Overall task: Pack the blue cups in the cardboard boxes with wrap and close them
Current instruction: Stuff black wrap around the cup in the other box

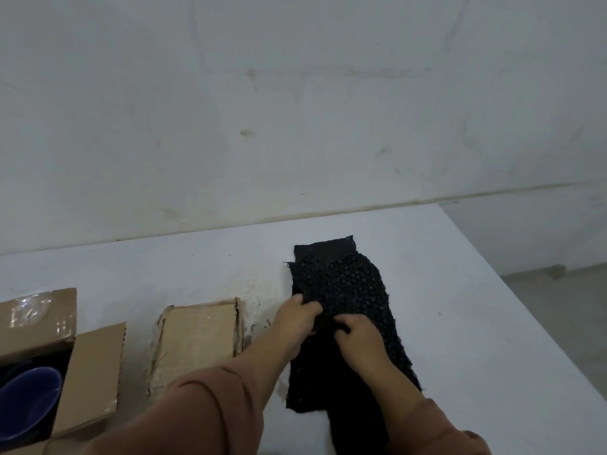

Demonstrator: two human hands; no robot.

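A strip of black bubble wrap (pixel 345 284) lies on the white table (pixel 476 307), running from the middle toward the near edge. My left hand (pixel 295 318) pinches its left edge with curled fingers. My right hand (pixel 356 333) grips the wrap just beside it, fingers curled into the material. At the lower left an open cardboard box (pixel 92 372) holds a blue cup (pixel 28 402), partly cut off by the frame edge. A closed cardboard box (pixel 197 339) lies flat between the open box and my left arm.
A grey wall rises right behind the table's far edge. The table's right edge (pixel 512 290) drops to a grey floor. Bare table surface stretches to the right of the wrap.
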